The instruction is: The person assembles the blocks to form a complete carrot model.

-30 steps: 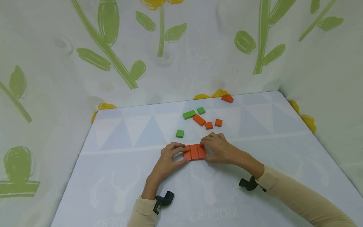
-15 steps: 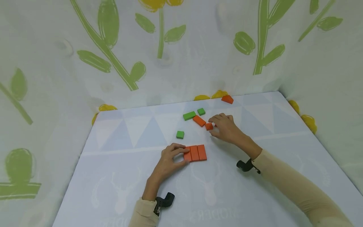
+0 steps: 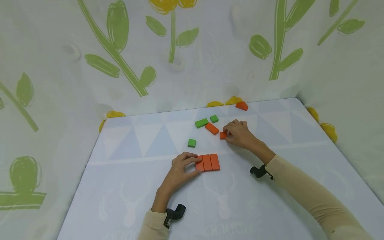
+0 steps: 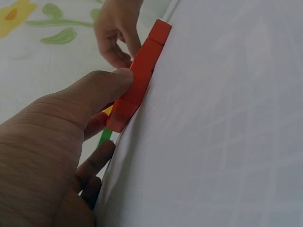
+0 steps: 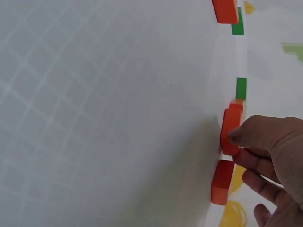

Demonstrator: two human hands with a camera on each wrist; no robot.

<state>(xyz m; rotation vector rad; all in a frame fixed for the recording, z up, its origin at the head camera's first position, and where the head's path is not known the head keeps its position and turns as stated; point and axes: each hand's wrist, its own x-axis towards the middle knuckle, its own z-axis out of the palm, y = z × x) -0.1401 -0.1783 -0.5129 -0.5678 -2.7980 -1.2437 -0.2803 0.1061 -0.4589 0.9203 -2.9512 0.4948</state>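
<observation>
In the head view, three flat orange blocks (image 3: 207, 162) lie side by side as a row on the table. My left hand (image 3: 181, 168) pinches the leftmost one, thumb at its near end and a finger over its far part. The left wrist view shows that thumb against the orange blocks (image 4: 142, 68). Farther back, my right hand (image 3: 240, 135) pinches a small orange block (image 3: 223, 135). In the right wrist view the thumb presses this orange block (image 5: 229, 125), fingers behind it. Another orange block (image 5: 221, 183) stands close by; the hand hides it in the head view.
Behind the row lie a small green block (image 3: 192, 143), a longer green block (image 3: 201, 123), another small green block (image 3: 214, 118) and an orange oblong block (image 3: 212, 128). An orange angular piece (image 3: 241, 106) lies at the table's back edge, by the patterned cloth wall (image 3: 210, 76).
My right hand has left the right end of the orange row and moved back to the small orange blocks, where it now pinches one. The left hand stays at the row.
</observation>
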